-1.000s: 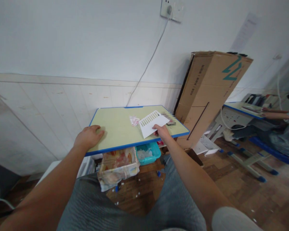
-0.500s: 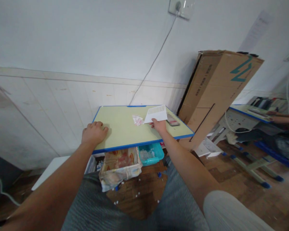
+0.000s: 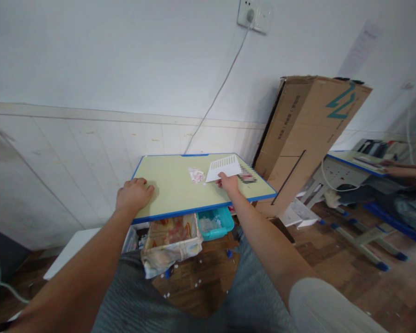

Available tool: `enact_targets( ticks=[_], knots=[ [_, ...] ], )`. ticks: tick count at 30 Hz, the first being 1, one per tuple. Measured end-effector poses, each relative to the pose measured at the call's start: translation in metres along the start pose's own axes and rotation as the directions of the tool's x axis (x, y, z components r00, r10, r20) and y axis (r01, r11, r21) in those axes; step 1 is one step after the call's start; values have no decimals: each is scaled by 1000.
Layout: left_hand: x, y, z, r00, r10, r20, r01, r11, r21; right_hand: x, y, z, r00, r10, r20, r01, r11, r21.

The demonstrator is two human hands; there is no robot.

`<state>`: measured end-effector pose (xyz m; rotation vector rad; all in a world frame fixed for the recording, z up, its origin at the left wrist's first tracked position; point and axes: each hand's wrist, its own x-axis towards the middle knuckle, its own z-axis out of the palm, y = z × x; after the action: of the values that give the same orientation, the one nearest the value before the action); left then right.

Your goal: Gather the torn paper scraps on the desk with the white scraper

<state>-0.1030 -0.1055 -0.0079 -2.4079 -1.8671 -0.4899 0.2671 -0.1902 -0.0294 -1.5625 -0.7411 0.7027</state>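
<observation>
My right hand [image 3: 227, 182] pinches the lower edge of a white slotted card [image 3: 223, 170], thumb on top. A row of narrow openings runs along the card's far side. Just left of the card, a small pile of pinkish-white scraps [image 3: 196, 175] lies on the pale yellow desktop [image 3: 169, 185]. To the card's right is a dark flat item [image 3: 247, 175], partly pixelated, so its kind is unclear. My left hand [image 3: 135, 193] rests on the desk's left side, fingers loosely apart, holding nothing.
Under the desk's front edge are a cloth-lined box [image 3: 171, 254] and a turquoise basket [image 3: 223, 226] with clear material inside. A tall cardboard box [image 3: 305, 125] leans at the right. Beyond it, another person's arm [image 3: 407, 171] rests at a second desk.
The card has tilted slightly in my right hand, its slots showing more openly. The whole view has shifted a little. My left hand stays on the desk.
</observation>
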Motion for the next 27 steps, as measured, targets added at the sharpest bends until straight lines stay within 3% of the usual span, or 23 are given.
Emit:
enact_targets(
  ticks=[11,21,27],
  knots=[
    [-6,8,-9,1000,-15,28,15,1000,3,-15,6,5,999,-39,27,38,999,34],
    [-3,6,-6,1000,-29,7,29,1000,-3,-28,-2,6,978,-184,-101,208,916,344],
    [-3,5,-5,999,-41,9,41,999,-29,-28,-8,-4,965,-123,-232,232,810,538]
  ],
)
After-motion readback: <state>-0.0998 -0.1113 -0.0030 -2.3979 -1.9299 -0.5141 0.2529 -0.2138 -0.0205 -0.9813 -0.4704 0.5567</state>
